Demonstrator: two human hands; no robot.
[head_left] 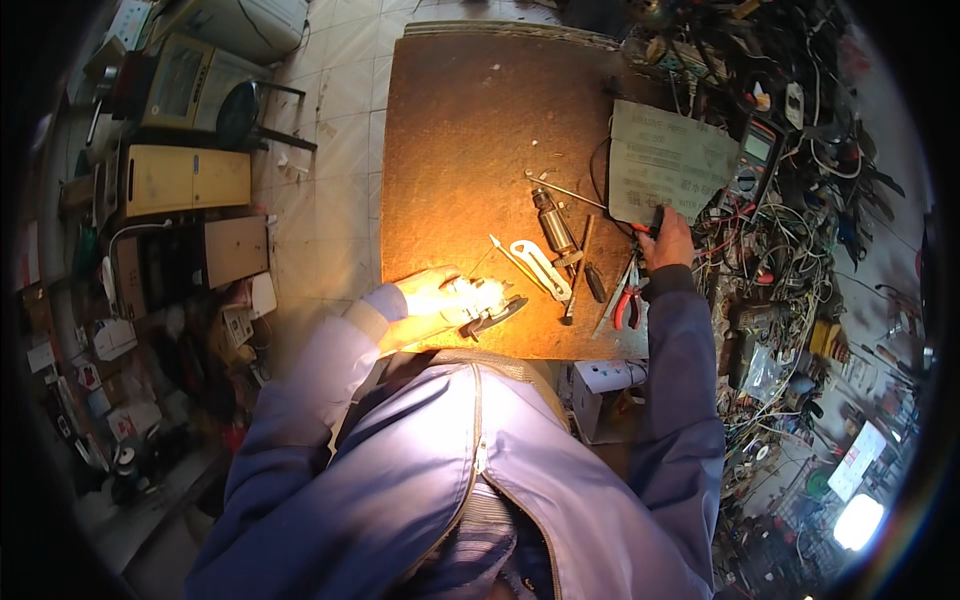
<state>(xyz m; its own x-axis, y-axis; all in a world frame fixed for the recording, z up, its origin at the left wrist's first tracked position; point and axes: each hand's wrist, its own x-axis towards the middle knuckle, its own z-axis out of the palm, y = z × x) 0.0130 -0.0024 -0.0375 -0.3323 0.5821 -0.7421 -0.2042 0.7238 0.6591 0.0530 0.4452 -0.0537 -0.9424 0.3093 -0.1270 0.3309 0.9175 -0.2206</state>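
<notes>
My left hand, washed out by bright light, is closed around a small metal assembly with a dark lower part at the worktable's near left. My right hand grips a black-handled tool with an orange part, at the lower edge of a grey-green paper sheet. Between my hands lie a white slotted tool, a cylindrical metal tool, long thin rods and a dark-handled tool. Red-handled pliers lie just below my right hand.
A multimeter sits beside tangled wires along the right of the wooden worktable. A stool, yellow cabinets and boxes stand at the left on the tiled floor. A white box is below the table.
</notes>
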